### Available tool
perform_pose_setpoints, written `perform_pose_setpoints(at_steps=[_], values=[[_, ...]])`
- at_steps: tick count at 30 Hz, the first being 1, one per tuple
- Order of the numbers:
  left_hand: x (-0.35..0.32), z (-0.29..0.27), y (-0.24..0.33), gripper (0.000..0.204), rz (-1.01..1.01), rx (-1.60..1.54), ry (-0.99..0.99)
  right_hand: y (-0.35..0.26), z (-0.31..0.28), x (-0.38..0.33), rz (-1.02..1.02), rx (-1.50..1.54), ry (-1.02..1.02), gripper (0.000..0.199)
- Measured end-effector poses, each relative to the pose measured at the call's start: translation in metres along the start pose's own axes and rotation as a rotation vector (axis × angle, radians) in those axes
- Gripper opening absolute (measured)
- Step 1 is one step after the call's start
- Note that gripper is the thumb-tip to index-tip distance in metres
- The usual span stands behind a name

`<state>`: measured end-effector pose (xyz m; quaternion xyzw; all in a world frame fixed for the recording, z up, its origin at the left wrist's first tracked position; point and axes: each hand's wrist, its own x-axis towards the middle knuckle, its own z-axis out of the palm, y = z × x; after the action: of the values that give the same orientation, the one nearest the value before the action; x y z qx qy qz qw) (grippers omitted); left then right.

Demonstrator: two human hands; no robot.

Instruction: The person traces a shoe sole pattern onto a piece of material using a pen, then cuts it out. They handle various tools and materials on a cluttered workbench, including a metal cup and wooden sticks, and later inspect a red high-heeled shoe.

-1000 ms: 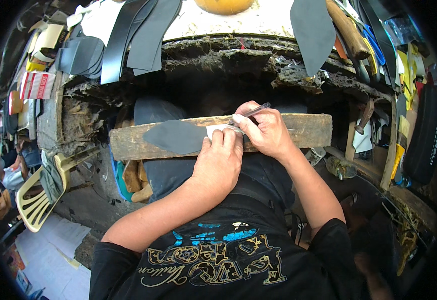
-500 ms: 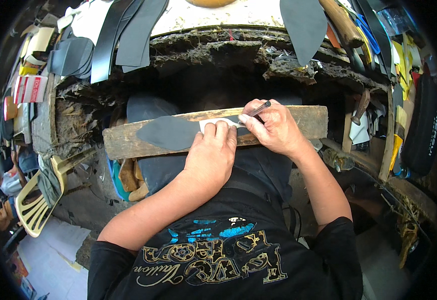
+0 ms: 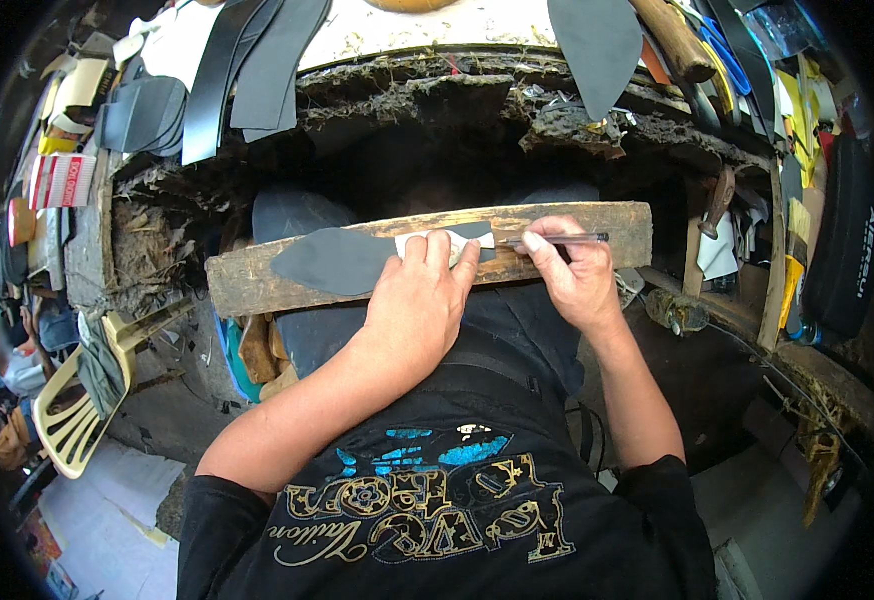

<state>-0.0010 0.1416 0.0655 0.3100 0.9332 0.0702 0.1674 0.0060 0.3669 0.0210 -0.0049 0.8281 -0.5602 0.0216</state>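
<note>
A wooden board (image 3: 625, 232) lies across my lap, and on it rests a dark grey shaped piece of sheet material (image 3: 325, 262), rounded and wide at its left. Over the right part of this piece sits a small white template (image 3: 484, 240), partly covered by fingers. My left hand (image 3: 412, 310) presses down on the template and the grey piece with its fingers stretched out. In my right hand (image 3: 579, 280), a slim dark pen (image 3: 582, 238) is pinched almost level, its tip toward the right end of the template and grey piece.
Beyond my lap is a ragged worktable edge with dark cut pieces (image 3: 275, 75) hanging over it. A leaf-shaped dark piece (image 3: 599, 60) and a wooden handle (image 3: 679, 42) lie at the far right. A hammer (image 3: 720, 200) hangs at right; a cream plastic chair (image 3: 72, 425) stands left.
My right hand has moved right and slightly nearer me, and the pen has swung from slanted to nearly level. My left hand has shifted only slightly, its fingers a little more spread.
</note>
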Motion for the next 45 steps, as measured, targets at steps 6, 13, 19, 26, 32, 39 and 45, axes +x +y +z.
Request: perform_pose_setpoints(at_steps=[6, 13, 19, 26, 32, 39, 45], values=[[0.004, 0.0, -0.002, 0.06, 0.024, 0.037, -0.016, 0.008, 0.012, -0.016, -0.109, -0.004, 0.131, 0.007], [0.02, -0.01, -0.024, 0.052, 0.129, -0.011, -0.05, 0.006, 0.013, -0.017, -0.123, -0.076, 0.112, 0.009], [0.036, -0.018, -0.047, 0.043, 0.191, -0.047, -0.111, 0.007, 0.012, -0.015, -0.179, -0.158, 0.081, 0.011], [0.048, -0.014, -0.063, 0.037, 0.272, -0.168, -0.08, 0.006, 0.016, -0.012, -0.256, -0.219, 0.096, 0.009], [0.059, -0.009, -0.071, 0.036, 0.269, -0.313, -0.114, 0.003, 0.028, -0.005, -0.28, -0.188, 0.074, 0.007], [0.063, -0.012, -0.074, 0.035, 0.244, -0.369, -0.165, 0.002, 0.045, 0.0, -0.318, -0.137, 0.087, 0.006], [0.062, -0.013, -0.075, 0.036, 0.255, -0.356, -0.164, -0.002, 0.054, -0.006, -0.356, -0.157, 0.027, 0.01]])
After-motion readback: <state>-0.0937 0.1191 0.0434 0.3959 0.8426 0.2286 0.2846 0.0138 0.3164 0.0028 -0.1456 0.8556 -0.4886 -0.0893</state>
